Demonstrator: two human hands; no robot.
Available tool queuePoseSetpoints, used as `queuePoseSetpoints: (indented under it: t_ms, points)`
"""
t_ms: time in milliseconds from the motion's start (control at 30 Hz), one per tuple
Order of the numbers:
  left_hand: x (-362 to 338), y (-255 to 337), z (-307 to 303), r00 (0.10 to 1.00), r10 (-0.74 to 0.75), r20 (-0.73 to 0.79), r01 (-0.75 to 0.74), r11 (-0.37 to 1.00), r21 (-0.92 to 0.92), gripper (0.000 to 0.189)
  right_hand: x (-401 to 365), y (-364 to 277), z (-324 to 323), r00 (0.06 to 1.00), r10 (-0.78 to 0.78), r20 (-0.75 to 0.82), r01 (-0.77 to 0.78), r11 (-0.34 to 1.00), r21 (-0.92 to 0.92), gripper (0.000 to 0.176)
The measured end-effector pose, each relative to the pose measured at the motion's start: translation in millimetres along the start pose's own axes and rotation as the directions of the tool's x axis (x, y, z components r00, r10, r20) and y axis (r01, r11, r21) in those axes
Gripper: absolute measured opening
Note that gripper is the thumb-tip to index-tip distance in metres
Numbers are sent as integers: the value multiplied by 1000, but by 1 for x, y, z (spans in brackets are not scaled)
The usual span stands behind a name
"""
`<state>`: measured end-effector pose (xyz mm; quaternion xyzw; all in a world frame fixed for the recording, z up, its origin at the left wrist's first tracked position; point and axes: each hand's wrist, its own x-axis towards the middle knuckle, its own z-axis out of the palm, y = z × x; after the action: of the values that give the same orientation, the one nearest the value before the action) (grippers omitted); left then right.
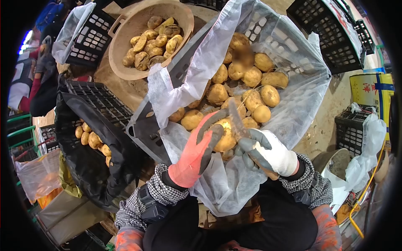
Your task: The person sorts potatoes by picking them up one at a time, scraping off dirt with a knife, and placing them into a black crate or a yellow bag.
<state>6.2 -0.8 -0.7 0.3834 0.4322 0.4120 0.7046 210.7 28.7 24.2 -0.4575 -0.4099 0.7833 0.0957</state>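
My left hand [194, 150], in a red and grey glove, is closed around a yellow potato [225, 136] at the near side of the lined crate. My right hand [270, 152], in a white and grey glove, grips a knife [235, 119]; its blade is smeared by motion and points up beside the potato. The wooden-looking handle end shows below that hand. Under both hands stands a black crate with a white cloth liner [299, 108], holding several soil-marked potatoes [252, 76]. A dark brown blur covers part of the pile.
A tan basin [121, 69] with several damaged or cut potatoes stands at upper left. Left of me, a crate with a black liner [75, 167] holds several cleaner potatoes [94, 140]. More black crates [324, 33] stand around. Another person's gloved hand [44, 48] shows at far left.
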Motion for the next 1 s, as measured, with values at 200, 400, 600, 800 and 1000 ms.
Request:
queuePoseSetpoints:
  t_ms: [200, 400, 600, 800, 1000]
  points:
    - [4, -4, -3, 999, -50, 3, 50, 998, 38, 51, 3, 14, -5, 999, -41, -36, 47, 981, 187, 36]
    - [-3, -6, 1, 977, -205, 54, 212, 938, -276, 74, 1, 4, -3, 995, -58, 86, 63, 996, -59, 27]
    - [-8, -2, -1, 976, -209, -54, 184, 939, -291, 63, -6, 50, -15, 872, -486, -55, 462, 856, -230, 44]
    - [-69, 32, -65, 974, 63, -216, -100, 982, -162, 39, 3, 32, -18, 823, -231, -519, 512, 698, 501, 31]
    - [-169, 101, -146, 633, 592, -498, 235, 466, 853, 28, 4, 38, -27, 809, -417, -415, 581, 678, 450, 43]
